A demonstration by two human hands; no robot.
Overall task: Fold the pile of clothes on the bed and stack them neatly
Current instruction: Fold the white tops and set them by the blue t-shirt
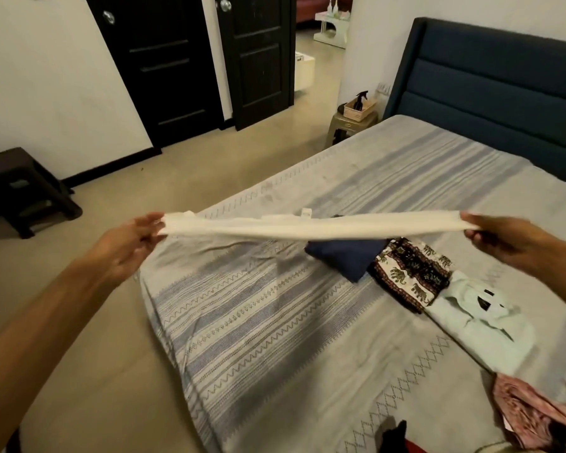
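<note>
Down at the near right edge, a pink crumpled garment (530,416) and a dark scrap (397,434) are cut off by the frame, hard to identify. Moving up the striped woven bedspread (258,322): a pale mint collared shirt (481,318), an elephant-print piece (409,273) and a navy piece (343,256), all folded flat in a row. Above them, the cream garment (307,225) is stretched taut left to right, the left hand (128,243) and right hand (507,237) pinching its ends.
</note>
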